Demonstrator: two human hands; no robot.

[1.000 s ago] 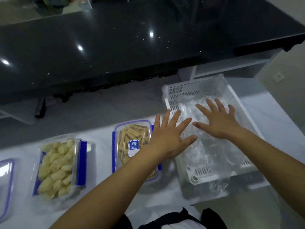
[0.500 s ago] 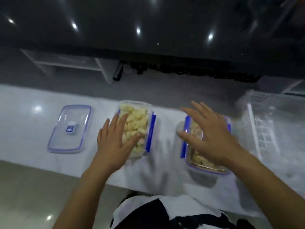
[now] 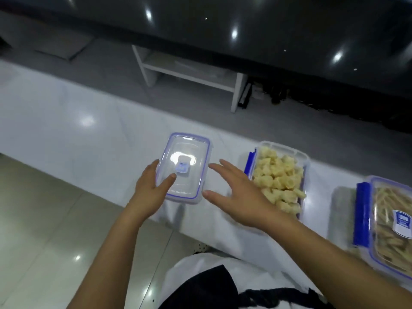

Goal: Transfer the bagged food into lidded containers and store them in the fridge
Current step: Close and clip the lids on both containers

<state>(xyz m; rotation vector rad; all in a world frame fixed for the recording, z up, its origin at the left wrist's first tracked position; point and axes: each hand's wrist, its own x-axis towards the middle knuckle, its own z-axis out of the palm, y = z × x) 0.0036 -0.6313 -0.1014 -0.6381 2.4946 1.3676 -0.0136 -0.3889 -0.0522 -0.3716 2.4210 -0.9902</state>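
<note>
A clear lid with a blue rim (image 3: 189, 150) lies on the white counter (image 3: 89, 130). My left hand (image 3: 149, 190) holds its left edge, thumb on top and fingers along the side. My right hand (image 3: 240, 197) hovers just right of the lid with fingers spread, holding nothing. To the right stands an open container of pale yellow food pieces (image 3: 278, 175) with blue clips. At the far right, a lidded container of thin food sticks (image 3: 390, 219) carries a blue label.
A white open shelf unit (image 3: 189, 70) stands on the grey floor beyond the counter, under a glossy black worktop (image 3: 267, 23). Pale floor tiles (image 3: 44, 230) lie left of the counter's near edge.
My view swung left from the white basket to the containers and then the lid. My left hand moved from the yellow-food container to the lid; my right hand left the lidded container and came beside the lid.
</note>
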